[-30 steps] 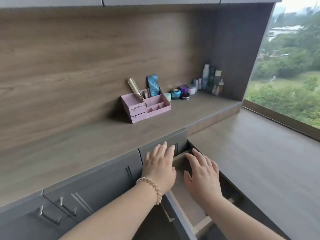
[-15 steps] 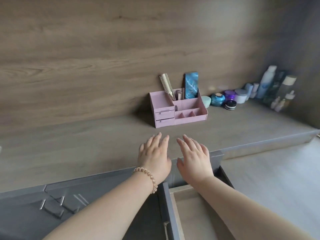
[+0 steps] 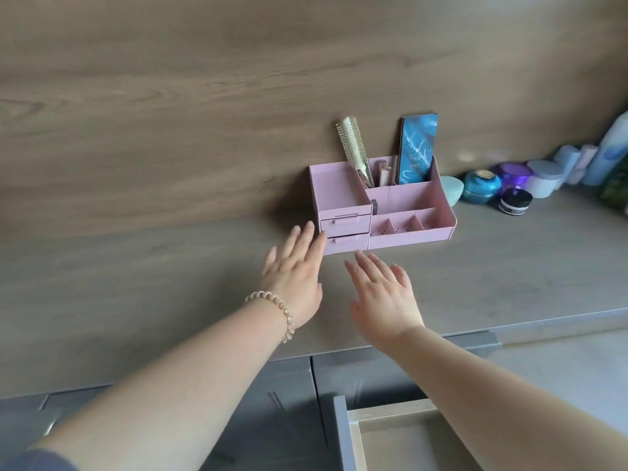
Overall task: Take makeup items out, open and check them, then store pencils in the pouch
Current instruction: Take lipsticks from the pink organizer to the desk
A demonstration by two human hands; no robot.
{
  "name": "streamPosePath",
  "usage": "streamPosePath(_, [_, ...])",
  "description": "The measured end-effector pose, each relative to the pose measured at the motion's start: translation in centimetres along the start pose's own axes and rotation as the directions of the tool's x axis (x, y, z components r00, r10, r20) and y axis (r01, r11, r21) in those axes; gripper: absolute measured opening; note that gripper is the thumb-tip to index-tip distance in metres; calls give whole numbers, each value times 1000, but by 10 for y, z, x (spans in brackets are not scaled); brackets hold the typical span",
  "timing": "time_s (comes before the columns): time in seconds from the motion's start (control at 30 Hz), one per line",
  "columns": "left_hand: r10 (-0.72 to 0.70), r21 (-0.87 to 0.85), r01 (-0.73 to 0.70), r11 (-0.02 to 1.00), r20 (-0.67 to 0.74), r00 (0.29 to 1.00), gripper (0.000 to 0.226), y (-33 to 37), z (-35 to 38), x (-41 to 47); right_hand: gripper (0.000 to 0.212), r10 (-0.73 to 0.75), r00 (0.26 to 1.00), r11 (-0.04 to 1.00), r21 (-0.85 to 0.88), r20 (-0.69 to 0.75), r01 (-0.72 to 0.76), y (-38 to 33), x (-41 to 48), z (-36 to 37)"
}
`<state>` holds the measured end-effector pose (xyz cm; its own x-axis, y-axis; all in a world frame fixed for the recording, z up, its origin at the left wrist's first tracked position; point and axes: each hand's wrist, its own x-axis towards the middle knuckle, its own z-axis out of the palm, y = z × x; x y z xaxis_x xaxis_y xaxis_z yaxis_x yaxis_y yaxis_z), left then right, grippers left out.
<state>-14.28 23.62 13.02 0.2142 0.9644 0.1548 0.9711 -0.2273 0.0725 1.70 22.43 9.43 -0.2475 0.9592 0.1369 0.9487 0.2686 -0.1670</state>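
Note:
A pink makeup organizer (image 3: pixel 343 188) with two small shut drawers (image 3: pixel 345 232) stands against the wooden back wall on the counter. A round hairbrush (image 3: pixel 353 144), a blue palette (image 3: pixel 417 149) and some slim pinkish tubes (image 3: pixel 385 173) stick up from its rear compartments. My left hand (image 3: pixel 295 277), with a beaded bracelet at the wrist, is flat and empty, its fingertips at the lower drawer's left corner. Just in front of the organizer, my right hand (image 3: pixel 384 294) hovers with fingers spread, holding nothing. No pouch or pencils are in sight.
Jars and bottles (image 3: pixel 509 185) line the counter to the organizer's right. A wooden-lined drawer (image 3: pixel 394 436) in the grey cabinet below stands pulled out, under my right forearm. Grey cabinet fronts (image 3: pixel 272 419) run along the bottom left.
Both hands left the pulled-out cabinet drawer and reached forward over the counter to the pink organizer. The view swung left and closer, losing the window.

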Motion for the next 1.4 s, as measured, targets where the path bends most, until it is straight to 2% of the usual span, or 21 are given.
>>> streamPosePath(0.13, [24,-7,-25,1000,-92,995,82,-9,11,36,67,-4,1000,1000,-4,18,4,-1,33,11])
streamPosePath(0.37, [149,70,-138,988,-183,972,74,-21,24,64,63,38,995,999,-1,-89,-39,7,68,25])
streamPosePath(0.53, [177,44,-171,984,-201,964,71,-27,26,70,45,10,950,987,-148,-313,-59,4,83,37])
streamPosePath(0.6, [173,15,-173,985,-197,965,77,-27,27,70,39,14,940,986,-152,-340,-70,1,89,35])
streamPosePath(1.0, [177,-25,-181,983,-117,977,78,-25,17,70,24,25,954,993,-107,-299,-59,-1,94,25])
streamPosePath(1.17, [180,-40,-184,982,-92,979,79,-27,15,69,36,33,957,979,-185,-289,-89,0,69,26])
streamPosePath(1.4, [161,-68,-166,984,-75,984,73,-27,12,65,33,-57,936,972,-235,-347,-27,7,53,23])
